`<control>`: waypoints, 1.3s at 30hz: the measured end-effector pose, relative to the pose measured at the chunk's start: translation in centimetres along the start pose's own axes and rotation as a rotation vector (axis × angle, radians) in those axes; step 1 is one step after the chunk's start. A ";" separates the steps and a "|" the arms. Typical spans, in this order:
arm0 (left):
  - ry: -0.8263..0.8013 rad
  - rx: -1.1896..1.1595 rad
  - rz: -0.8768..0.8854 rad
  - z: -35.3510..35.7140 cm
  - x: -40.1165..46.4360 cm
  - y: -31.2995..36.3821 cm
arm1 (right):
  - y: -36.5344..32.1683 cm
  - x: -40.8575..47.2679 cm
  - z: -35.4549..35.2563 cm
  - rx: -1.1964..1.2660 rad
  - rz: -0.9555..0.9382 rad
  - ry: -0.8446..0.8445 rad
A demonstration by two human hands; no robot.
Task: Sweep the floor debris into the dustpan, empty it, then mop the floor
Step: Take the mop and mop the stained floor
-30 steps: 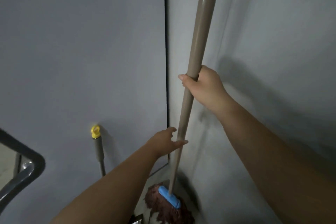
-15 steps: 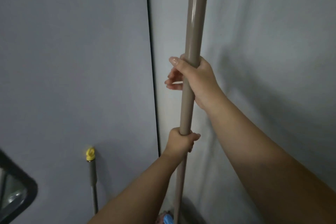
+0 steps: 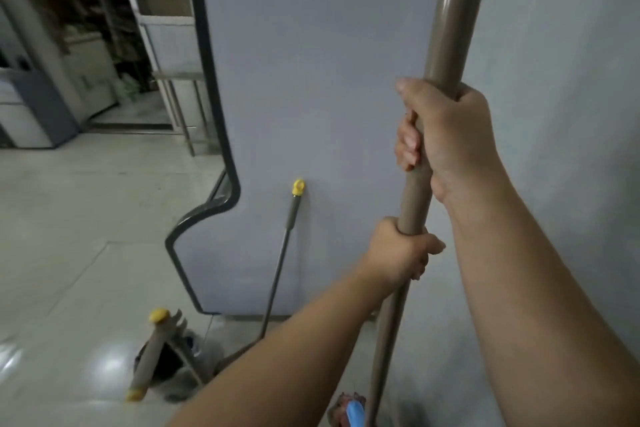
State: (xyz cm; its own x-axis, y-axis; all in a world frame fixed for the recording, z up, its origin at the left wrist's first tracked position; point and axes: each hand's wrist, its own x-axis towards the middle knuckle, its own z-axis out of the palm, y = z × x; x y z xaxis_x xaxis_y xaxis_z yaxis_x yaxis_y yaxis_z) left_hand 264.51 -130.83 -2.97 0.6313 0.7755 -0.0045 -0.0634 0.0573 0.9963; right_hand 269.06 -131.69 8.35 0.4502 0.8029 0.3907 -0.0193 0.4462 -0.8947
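A tall taupe mop handle [image 3: 450, 28] rises in front of me, almost upright. My right hand [image 3: 446, 130] grips it high up, fingers wrapped round the pole. My left hand [image 3: 401, 250] grips the same handle just below. At the bottom edge the blue clamp of the mop head [image 3: 355, 414] and a bit of its brown fringe show; the remainder is cut off. A dustpan [image 3: 166, 357] with a yellow-capped handle stands on the floor at lower left. A broom handle [image 3: 289, 232] with a yellow tip leans on the grey wall.
A grey wall panel [image 3: 311, 80] with a dark curved edge fills the middle. Pale glossy floor tiles [image 3: 69, 236] spread to the left. Beyond them stand a metal-legged table [image 3: 180, 80] and a doorway with cluttered storage.
My left hand went from reaching to gripping the handle below my right. My view has swung left, showing the floor, the dustpan and the doorway. The mop sits closer to me.
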 end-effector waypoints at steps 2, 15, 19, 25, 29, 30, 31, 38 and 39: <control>0.077 -0.002 -0.010 -1.1 -2.5 -0.1 | 0.2 -1.6 1.9 0.039 0.034 -0.055; 0.468 -0.034 -0.031 -14.9 -19.1 -0.1 | 0.0 -13.3 19.0 0.204 0.169 -0.455; 0.546 -0.039 0.006 -20.2 -25.2 0.8 | -0.7 -17.6 25.8 0.279 0.185 -0.548; 0.664 0.038 -0.015 -27.6 -32.1 2.0 | -0.8 -22.2 34.3 0.438 0.179 -0.644; 0.742 0.127 -0.071 -33.2 -34.8 2.2 | 0.7 -23.4 39.6 0.530 0.191 -0.693; 0.751 0.151 -0.085 -34.8 -35.3 2.2 | 1.3 -23.4 41.1 0.547 0.192 -0.706; 0.769 0.175 -0.098 -36.5 -35.7 2.2 | 2.0 -23.3 42.7 0.565 0.196 -0.723; 0.980 0.285 -0.230 -49.0 -35.7 2.9 | 8.1 -20.6 53.9 0.627 0.233 -0.886; 1.010 0.285 -0.255 -50.9 -35.6 3.0 | 8.8 -19.9 55.4 0.588 0.229 -0.924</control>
State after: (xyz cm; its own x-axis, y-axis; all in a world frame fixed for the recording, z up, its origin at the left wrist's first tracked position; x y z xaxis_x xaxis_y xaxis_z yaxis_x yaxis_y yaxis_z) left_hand 202.53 -126.24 -4.13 -0.3373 0.9289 -0.1530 0.2439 0.2431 0.9388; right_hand 210.47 -121.85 4.70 -0.4499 0.7661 0.4590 -0.5459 0.1708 -0.8202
